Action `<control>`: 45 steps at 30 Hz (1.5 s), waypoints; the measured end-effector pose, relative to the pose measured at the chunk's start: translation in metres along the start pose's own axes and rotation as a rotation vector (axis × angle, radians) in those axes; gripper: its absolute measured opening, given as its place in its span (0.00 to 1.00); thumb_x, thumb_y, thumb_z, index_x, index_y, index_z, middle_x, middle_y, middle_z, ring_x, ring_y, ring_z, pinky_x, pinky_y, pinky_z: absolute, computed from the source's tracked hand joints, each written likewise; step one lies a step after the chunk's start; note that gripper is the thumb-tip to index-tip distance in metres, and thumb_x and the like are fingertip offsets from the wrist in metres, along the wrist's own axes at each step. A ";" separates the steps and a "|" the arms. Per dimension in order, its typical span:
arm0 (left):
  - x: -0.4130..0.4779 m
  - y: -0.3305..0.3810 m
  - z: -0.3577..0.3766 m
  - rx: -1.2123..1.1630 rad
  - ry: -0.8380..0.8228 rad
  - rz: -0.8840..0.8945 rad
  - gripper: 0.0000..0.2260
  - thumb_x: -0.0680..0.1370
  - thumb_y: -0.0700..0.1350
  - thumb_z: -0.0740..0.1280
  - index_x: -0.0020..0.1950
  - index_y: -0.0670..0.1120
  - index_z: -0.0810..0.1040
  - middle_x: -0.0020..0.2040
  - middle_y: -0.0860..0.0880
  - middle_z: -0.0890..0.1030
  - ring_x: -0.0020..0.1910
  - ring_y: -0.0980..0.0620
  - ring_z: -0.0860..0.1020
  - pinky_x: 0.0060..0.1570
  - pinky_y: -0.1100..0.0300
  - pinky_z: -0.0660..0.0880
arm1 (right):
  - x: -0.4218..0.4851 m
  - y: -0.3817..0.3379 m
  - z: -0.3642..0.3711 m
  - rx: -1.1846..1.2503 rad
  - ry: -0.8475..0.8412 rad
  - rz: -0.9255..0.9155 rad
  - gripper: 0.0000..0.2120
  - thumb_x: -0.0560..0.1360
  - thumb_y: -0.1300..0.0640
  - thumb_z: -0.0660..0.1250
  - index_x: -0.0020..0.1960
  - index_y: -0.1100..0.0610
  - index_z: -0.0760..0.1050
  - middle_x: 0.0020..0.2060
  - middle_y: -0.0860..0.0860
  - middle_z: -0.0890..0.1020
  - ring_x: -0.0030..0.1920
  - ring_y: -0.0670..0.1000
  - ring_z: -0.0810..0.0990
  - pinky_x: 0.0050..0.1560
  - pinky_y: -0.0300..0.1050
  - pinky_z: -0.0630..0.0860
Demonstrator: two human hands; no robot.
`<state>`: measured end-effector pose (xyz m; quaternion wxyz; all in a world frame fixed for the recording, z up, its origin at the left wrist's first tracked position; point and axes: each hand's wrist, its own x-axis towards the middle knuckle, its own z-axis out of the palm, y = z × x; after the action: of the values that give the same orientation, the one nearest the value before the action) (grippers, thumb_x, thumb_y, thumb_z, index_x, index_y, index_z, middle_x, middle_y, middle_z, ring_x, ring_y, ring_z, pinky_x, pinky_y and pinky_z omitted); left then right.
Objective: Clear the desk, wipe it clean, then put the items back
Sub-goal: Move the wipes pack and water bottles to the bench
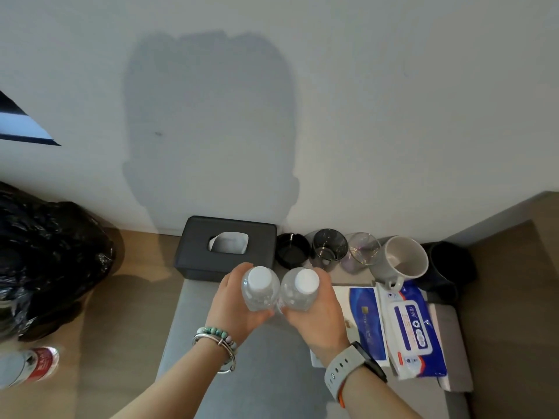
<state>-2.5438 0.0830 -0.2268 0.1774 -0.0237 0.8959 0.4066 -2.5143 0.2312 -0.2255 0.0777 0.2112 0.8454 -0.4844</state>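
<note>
While each hand curls round 1 bottle, the left hand grasps the left bottle and the right hand the right bottle; both bottles stand upright, side by side, over the desk; the tissue box sits just beyond the fingers

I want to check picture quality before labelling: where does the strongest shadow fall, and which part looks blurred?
Head view: a broad grey shadow lies on the white wall above the dark grey tissue box; the red-labelled plastic bottle at the lower left edge is blurred; the two clear white-capped bottles held by the left hand and right hand look sharp.
</note>
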 end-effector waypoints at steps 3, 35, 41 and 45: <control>-0.002 0.001 0.000 -0.014 -0.021 -0.028 0.41 0.64 0.45 0.79 0.71 0.48 0.61 0.64 0.49 0.70 0.64 0.51 0.68 0.55 0.67 0.63 | -0.003 0.004 0.002 0.022 -0.009 0.034 0.32 0.62 0.57 0.78 0.59 0.42 0.66 0.53 0.44 0.76 0.55 0.47 0.76 0.56 0.46 0.75; -0.225 0.194 -0.040 0.952 -0.179 0.915 0.18 0.74 0.54 0.59 0.64 0.53 0.68 0.62 0.52 0.71 0.62 0.48 0.69 0.58 0.54 0.64 | -0.281 -0.047 -0.170 -0.524 0.362 0.101 0.18 0.71 0.52 0.65 0.60 0.49 0.68 0.61 0.48 0.69 0.61 0.52 0.68 0.52 0.45 0.66; -0.328 0.244 0.023 0.920 -0.249 1.263 0.15 0.75 0.52 0.58 0.61 0.52 0.69 0.59 0.51 0.72 0.60 0.49 0.71 0.56 0.54 0.66 | -0.404 0.003 -0.217 -0.448 0.592 0.289 0.18 0.71 0.54 0.65 0.60 0.49 0.68 0.57 0.49 0.70 0.58 0.52 0.69 0.49 0.44 0.68; -0.423 0.261 0.073 0.842 -0.366 1.447 0.16 0.76 0.51 0.59 0.64 0.54 0.69 0.61 0.53 0.72 0.62 0.51 0.70 0.59 0.55 0.65 | -0.506 0.045 -0.234 -0.401 0.747 0.411 0.19 0.71 0.53 0.65 0.61 0.48 0.68 0.58 0.47 0.70 0.60 0.51 0.68 0.55 0.44 0.69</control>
<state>-2.1753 0.2685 0.0595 0.0101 0.6877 0.7241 0.0506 -2.0235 0.3081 0.0308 -0.0983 0.5148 0.8330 -0.1771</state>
